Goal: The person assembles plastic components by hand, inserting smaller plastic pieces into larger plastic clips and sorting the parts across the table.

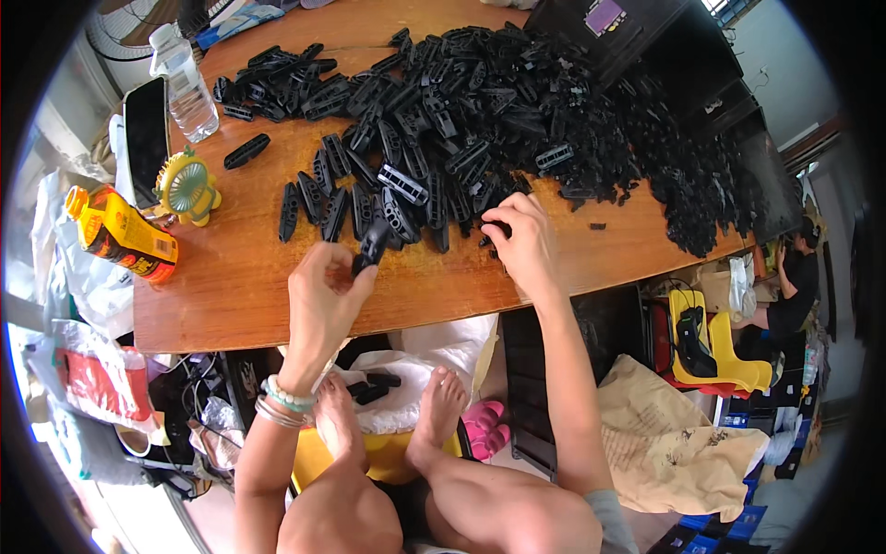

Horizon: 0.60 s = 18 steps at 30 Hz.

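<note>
My left hand (325, 288) is closed on a curved black plastic part (372, 242), held tilted just above the near side of the table. To its right, my right hand (524, 242) is in a pinch at the edge of the pile, with a small dark bit (499, 227) showing at its fingertips. What exactly that bit is, I cannot make out. Beyond both hands lies a large heap of long black plastic parts (434, 111). Several similar parts (312, 196) lie loosely side by side in front of the left hand.
Small black pieces (706, 198) spread along the table's (221, 295) right side, below black bins (637, 46). At the left stand a clear bottle (189, 97), a phone (146, 138), a small fan (187, 187) and an orange-yellow bottle (125, 235). A person (798, 277) sits far right.
</note>
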Each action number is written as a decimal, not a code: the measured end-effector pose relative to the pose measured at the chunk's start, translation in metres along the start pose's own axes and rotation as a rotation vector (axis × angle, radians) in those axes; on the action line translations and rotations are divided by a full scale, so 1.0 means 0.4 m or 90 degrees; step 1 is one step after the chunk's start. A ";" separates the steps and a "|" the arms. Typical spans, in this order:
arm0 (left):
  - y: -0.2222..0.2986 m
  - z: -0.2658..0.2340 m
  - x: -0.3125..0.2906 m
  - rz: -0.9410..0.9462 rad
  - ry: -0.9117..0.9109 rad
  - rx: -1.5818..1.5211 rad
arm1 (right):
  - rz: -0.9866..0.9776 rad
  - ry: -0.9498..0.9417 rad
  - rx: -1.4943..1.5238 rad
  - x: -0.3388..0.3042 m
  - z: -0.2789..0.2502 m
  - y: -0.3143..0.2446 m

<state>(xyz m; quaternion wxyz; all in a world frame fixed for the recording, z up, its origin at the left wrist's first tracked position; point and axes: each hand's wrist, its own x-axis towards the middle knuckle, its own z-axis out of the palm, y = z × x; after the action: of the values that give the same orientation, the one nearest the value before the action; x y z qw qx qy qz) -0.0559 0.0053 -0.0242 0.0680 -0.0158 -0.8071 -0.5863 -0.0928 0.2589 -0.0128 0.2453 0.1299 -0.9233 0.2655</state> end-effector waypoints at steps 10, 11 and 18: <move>0.037 -0.004 -0.063 -0.044 -0.021 -0.203 | 0.275 0.018 0.697 -0.039 -0.008 -0.027; 0.042 0.000 -0.065 -0.037 -0.028 -0.212 | 0.308 0.018 0.824 -0.047 -0.013 -0.040; 0.047 0.005 -0.088 0.064 -0.082 -0.108 | 0.354 -0.027 0.782 -0.110 -0.022 -0.173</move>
<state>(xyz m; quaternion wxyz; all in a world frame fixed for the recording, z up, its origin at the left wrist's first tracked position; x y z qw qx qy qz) -0.0192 0.0150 -0.0118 0.0437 -0.1000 -0.7557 -0.6458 -0.0267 0.2114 0.0003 0.0310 0.0086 -0.6083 0.7931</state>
